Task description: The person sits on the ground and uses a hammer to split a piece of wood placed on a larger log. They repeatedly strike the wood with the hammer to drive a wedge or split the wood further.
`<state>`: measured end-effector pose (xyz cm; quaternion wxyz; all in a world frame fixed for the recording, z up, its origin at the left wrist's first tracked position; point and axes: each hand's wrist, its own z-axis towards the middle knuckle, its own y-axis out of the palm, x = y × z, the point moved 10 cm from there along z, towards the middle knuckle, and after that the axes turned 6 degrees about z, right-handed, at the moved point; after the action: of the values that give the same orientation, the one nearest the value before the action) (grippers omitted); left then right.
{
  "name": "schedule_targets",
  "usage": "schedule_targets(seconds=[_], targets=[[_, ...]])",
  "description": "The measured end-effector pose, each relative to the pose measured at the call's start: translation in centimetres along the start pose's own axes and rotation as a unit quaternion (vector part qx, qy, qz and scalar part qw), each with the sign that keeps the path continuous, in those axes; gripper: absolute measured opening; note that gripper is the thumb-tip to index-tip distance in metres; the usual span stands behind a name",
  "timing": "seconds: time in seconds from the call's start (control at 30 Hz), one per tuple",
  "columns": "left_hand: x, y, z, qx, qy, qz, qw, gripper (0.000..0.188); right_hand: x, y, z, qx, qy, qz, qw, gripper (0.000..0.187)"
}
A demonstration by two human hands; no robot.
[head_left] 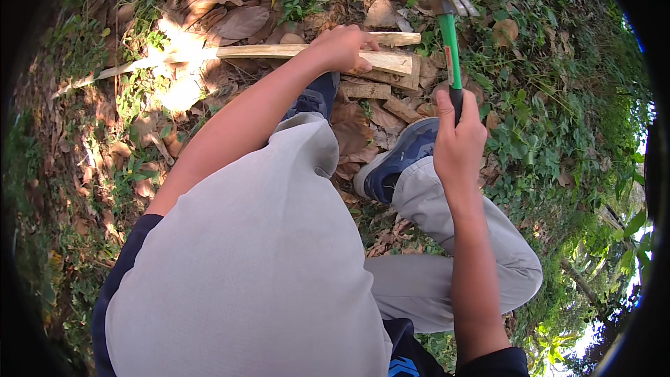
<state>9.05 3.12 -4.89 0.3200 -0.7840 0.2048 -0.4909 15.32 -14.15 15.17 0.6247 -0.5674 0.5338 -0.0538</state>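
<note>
My right hand [459,132] is closed round the black grip of a claw hammer [449,42]. Its green shaft stands away from me, with the metal head at the far end. My left hand [342,49] reaches over a long pale wooden strip [251,51] and grips it near its right end, fingers curled over the far side. That end rests on a wooden block [412,73] on the ground. Another short length of pale wood [394,38] lies just beyond. The hammer is apart from the wood, to its right.
Broken wood pieces [366,89] lie among dry leaves [241,22] near my feet. My right shoe [401,157] is close to the block, and my left shoe [314,98] is under the strip. Green plants [537,98] grow on the right.
</note>
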Motion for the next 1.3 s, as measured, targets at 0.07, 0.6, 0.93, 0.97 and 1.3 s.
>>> schedule_targets(seconds=[0.07, 0.6, 0.93, 0.97, 1.3], targets=[[0.0, 0.0, -0.1, 0.000, -0.007, 0.000, 1.000, 0.054, -1.3, -1.2, 0.2, 0.045, -0.044, 0.045, 0.997, 0.025], [0.1, -0.2, -0.3, -0.006, -0.009, -0.007, 1.000, 0.050, -2.7, -0.9, 0.1, 0.053, -0.050, 0.071, 0.995, 0.031], [0.3, -0.4, -0.3, -0.005, -0.014, -0.014, 1.000, 0.054, 7.1, 5.0, -1.9, -0.113, 0.058, -0.066, 0.990, 0.036], [0.2, -0.3, -0.3, -0.004, -0.010, -0.024, 1.000, 0.054, 4.8, 3.8, -1.4, -0.100, 0.046, -0.050, 0.993, 0.035], [0.3, -0.2, 0.1, 0.008, 0.003, -0.022, 1.000, 0.053, 6.1, 2.9, -0.6, -0.025, 0.026, 0.029, 0.999, 0.032]])
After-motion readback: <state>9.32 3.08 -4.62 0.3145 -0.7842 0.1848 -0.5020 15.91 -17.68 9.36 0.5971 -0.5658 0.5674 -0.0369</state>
